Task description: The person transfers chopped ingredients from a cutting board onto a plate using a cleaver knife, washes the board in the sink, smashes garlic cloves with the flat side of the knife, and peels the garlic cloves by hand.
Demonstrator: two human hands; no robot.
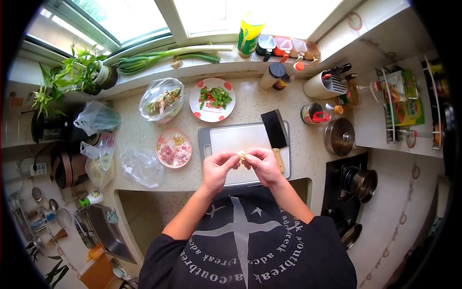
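Note:
Over the near part of the cutting board (231, 140), a small pale garlic clove (241, 155) is pinched between the fingertips of both hands. My left hand (220, 167) grips it from the left with thumb and forefinger. From the other side my right hand (264, 164) closes on it, partly covering it. A cleaver (275, 129) with a dark blade and wooden handle lies along the board's right side, its handle close to my right hand. To the left, a plate (189, 159) holds chopped meat. Behind it, a red-dotted plate (197, 113) carries cut green and red peppers.
A plastic bag of scraps (161, 100) and a crumpled clear bag (143, 166) lie on the left of the counter. Green onions (159, 59) rest on the sill. At right stand a knife block (321, 86), a lidded pot (339, 137) and a stove (339, 185).

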